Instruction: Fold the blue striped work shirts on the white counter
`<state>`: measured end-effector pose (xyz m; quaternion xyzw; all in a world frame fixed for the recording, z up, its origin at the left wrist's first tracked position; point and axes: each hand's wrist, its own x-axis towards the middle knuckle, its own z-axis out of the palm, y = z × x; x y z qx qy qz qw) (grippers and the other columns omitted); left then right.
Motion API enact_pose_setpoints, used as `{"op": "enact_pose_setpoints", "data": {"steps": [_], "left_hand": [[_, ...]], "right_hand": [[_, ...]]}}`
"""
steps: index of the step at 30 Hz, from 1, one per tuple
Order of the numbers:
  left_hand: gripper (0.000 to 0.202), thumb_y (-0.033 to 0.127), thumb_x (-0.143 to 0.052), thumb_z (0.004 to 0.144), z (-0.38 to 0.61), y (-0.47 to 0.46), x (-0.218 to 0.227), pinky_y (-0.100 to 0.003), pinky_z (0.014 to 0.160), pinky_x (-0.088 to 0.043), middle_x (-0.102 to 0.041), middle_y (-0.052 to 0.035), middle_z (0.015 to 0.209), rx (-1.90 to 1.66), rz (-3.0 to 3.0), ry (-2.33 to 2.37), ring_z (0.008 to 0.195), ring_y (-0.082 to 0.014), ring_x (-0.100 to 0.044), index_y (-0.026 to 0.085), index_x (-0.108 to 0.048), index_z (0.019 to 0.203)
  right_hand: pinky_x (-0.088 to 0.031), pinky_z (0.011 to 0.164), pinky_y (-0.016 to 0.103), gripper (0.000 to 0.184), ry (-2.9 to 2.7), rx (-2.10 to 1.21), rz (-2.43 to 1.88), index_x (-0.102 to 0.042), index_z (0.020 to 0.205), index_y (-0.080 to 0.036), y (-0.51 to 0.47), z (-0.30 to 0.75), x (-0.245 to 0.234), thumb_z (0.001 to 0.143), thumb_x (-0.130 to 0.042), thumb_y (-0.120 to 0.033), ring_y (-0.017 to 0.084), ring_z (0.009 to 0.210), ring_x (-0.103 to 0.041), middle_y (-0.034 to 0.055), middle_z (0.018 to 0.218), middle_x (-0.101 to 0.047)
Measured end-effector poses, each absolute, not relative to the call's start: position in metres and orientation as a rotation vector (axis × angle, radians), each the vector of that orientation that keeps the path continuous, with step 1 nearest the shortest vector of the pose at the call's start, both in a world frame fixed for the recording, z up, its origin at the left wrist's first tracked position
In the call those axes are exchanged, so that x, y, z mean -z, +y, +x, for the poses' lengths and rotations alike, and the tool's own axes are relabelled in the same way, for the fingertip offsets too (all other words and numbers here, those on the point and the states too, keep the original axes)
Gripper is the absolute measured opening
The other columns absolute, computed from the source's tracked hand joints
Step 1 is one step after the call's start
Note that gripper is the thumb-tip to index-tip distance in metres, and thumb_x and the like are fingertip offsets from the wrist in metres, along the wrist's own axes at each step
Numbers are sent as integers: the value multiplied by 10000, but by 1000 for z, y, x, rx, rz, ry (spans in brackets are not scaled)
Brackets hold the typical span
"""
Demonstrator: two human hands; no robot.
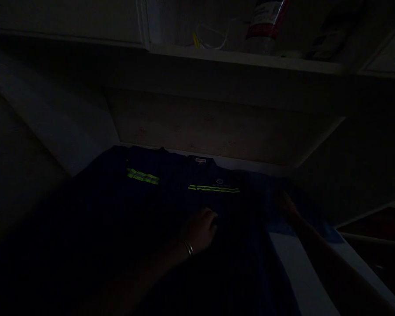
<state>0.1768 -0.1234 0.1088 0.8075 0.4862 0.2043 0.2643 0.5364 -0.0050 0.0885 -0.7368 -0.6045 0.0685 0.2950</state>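
Note:
A dark blue work jacket (228, 206) lies spread out, with its collar toward the back wall, a yellow-green reflective stripe and a small round logo on the chest. My left hand (200, 228), wearing a bangle at the wrist, is over the jacket's front below the stripe. Its fingers are curled in against the cloth. Farther right, my right hand (285, 202) is at the jacket's outstretched sleeve (263, 188); its fingers are dim and smeared. More dark blue clothing (141, 160) with a wider reflective stripe lies to the left, and the darkness hides where the garments part.
Above hangs a shelf (243, 60) holding a bottle with a red label (265, 22), a white cord (213, 44) and dark containers. A patterned back panel (197, 123) and side walls enclose the surface. A white surface (292, 259) shows beneath the sleeve.

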Motion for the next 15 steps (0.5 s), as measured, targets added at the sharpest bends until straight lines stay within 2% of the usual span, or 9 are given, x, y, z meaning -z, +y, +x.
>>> {"op": "enact_pose_setpoints", "data": {"steps": [2, 4, 6, 9, 11, 13, 15], "left_hand": [[392, 262, -514, 881, 145, -88, -93, -417, 1040, -407, -544, -90, 1325, -462, 2399, 1636, 1206, -242, -497, 209, -542, 1269], [452, 313, -540, 871, 116, -59, -82, -470, 1044, -382, -502, -114, 1392, -322, 2455, 1900, 1268, -296, -442, 207, -519, 1310], [464, 371, -529, 878, 94, -38, -78, -461, 1017, -399, -526, -131, 1373, -229, 2384, 2042, 1254, -307, -462, 194, -527, 1307], [362, 373, -449, 915, 69, -20, -82, -352, 925, -460, -632, -100, 1234, -188, 2277, 2090, 1109, -236, -587, 206, -601, 1199], [352, 344, -350, 946, 48, -13, -91, -320, 877, -477, -671, -83, 1164, -198, 2225, 2145, 1035, -209, -631, 219, -627, 1124], [424, 329, -252, 958, 18, -9, -101, -360, 853, -490, -688, -122, 1108, -217, 2139, 2259, 1002, -244, -651, 193, -624, 1110], [457, 329, -246, 943, -22, -7, -106, -425, 818, -501, -691, -179, 1065, -197, 1978, 2399, 971, -307, -666, 148, -582, 1194]], "right_hand": [[-466, 972, 471, 416, -1721, -150, -1920, -590, 1198, -116, -13, 516, -68, 870, -427, -314, 318, 1212, -542, 202, 1242, -604], [-399, 1071, 443, 468, -1918, -108, -1824, -527, 1311, -143, -18, 489, -55, 914, -396, -354, 282, 1314, -455, 169, 1428, -479], [-361, 1105, 449, 474, -2099, -61, -1766, -497, 1360, -186, -21, 462, -48, 945, -376, -381, 269, 1350, -414, 125, 1515, -388], [-336, 1104, 518, 459, -2249, -18, -1826, -473, 1389, -238, -16, 436, -44, 968, -360, -382, 285, 1363, -393, 87, 1552, -341], [-337, 1090, 550, 465, -2260, -58, -1922, -452, 1406, -234, -8, 432, -42, 978, -343, -379, 292, 1364, -391, 92, 1547, -350], [-319, 1088, 580, 466, -2238, -86, -2013, -442, 1411, -226, 1, 436, -37, 988, -315, -377, 294, 1368, -385, 99, 1535, -370], [-284, 1100, 599, 457, -2185, -86, -2078, -453, 1399, -247, 12, 446, -32, 993, -292, -381, 285, 1368, -384, 84, 1526, -387]]}}
